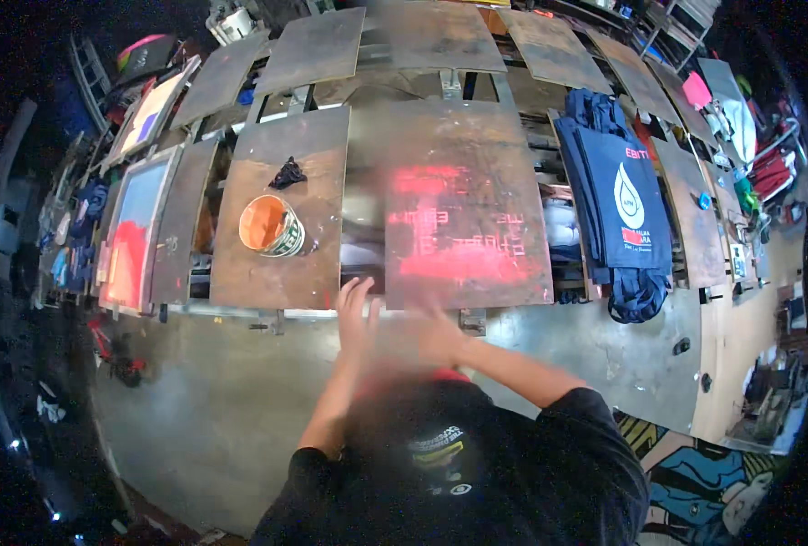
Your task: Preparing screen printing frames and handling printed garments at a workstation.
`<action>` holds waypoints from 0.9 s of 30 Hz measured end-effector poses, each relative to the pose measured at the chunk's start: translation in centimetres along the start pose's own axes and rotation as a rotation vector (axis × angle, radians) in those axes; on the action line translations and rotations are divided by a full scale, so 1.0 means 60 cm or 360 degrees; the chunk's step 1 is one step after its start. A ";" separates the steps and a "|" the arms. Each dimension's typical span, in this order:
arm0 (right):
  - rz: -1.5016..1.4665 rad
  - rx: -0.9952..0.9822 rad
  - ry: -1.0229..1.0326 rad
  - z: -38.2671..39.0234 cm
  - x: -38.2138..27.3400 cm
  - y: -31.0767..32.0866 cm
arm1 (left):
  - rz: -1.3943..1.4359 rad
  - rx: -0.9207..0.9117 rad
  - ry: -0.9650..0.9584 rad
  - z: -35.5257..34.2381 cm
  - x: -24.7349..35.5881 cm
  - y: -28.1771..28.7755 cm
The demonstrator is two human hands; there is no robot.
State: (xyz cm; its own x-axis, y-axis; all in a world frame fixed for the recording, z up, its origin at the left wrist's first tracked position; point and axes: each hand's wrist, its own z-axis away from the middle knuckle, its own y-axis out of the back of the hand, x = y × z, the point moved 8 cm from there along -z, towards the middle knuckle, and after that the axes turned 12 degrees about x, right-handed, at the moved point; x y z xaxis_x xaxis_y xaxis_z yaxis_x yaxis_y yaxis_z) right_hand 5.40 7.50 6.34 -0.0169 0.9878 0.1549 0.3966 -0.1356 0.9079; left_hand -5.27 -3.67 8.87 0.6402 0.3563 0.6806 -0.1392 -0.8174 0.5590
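My left hand (357,314) is at the front edge of the board (267,282) on the left, fingers raised and apart, with nothing visible in it. Close beside it, at the front edge of the pink-stained board (463,218), is my right hand (431,329). Blur hides its fingers, so I cannot tell whether it holds anything. A white and green tub (286,238) with an orange inside sits on the left board. Behind the tub lies a crumpled black cloth (287,173).
A navy fabric bag (604,218) with a white drop print lies on a board to the right, its handles hanging over the front. At the left rests a framed printing screen (131,241) with red ink. More boards (313,47) form a row behind, with gaps between them.
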 end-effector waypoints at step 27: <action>-0.1897 -0.0635 -0.1085 -0.167 -0.177 0.004 | 0.0956 -0.0084 0.0301 -0.173 -0.106 0.102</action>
State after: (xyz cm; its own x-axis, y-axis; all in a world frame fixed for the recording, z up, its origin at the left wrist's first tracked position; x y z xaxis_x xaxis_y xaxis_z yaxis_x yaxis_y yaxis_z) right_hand -3.49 -3.82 8.81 0.3314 0.3525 -0.8752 0.1774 0.8878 0.4248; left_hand -18.05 -6.22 12.85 0.2946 -0.0799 0.9523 -0.4733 -0.8779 0.0727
